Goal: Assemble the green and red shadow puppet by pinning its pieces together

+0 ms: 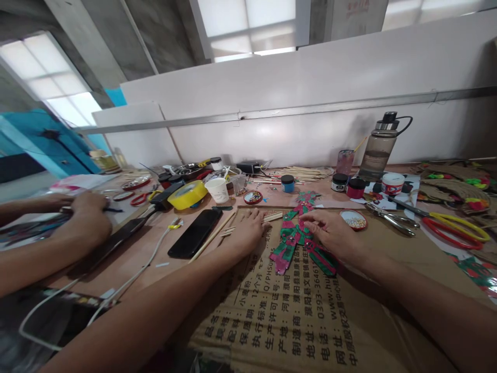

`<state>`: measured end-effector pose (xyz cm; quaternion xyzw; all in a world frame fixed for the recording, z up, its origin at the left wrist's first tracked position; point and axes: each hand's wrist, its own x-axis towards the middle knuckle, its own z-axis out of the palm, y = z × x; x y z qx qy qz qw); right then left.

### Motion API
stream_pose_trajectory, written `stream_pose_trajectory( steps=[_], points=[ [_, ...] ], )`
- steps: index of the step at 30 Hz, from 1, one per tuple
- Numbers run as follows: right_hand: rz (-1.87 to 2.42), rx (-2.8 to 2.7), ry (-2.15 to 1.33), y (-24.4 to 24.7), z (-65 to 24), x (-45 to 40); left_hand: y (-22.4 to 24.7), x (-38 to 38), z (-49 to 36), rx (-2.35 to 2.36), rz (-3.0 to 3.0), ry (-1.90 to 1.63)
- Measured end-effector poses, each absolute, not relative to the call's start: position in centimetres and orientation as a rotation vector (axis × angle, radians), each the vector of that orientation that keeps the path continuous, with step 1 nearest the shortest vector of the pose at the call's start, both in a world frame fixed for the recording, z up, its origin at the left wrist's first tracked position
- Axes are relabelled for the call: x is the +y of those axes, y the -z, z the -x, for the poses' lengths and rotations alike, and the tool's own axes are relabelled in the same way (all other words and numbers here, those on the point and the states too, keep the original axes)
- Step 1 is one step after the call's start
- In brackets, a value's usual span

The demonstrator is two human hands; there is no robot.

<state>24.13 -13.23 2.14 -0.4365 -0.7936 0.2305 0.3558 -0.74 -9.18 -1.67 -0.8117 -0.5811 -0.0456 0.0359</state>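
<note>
A green and magenta painted, jointed cut-out figure [289,241] lies on a printed cardboard sheet [287,316]. My right hand [332,233] is at the figure's right side, with thumb and fingertips closed on its middle. To the left, my left hand [248,233] rests palm down, fingers stretched over thin wooden sticks [274,217] whose ends show on both sides of it. A black phone [196,233] lies left of that hand. Just beyond my right hand is a small red-rimmed dish of beads [353,219].
Pliers [390,218] and red-and-yellow-handled scissors [454,228] lie at the right. Behind stand paint jars [288,183], a water bottle [377,150], a paper cup [217,190] and yellow tape [188,195]. Another person's hands [89,207] work at the far left, near a white cable [151,264].
</note>
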Motion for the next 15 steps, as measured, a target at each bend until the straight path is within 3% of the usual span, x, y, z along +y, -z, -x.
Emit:
stream_pose_trajectory(
  steps=[15],
  points=[
    [1.159, -2.172, -0.580, -1.1, -24.5, -12.7, 2.1, -11.4, 1.2, -1.861, 2.605, 0.113]
  ],
)
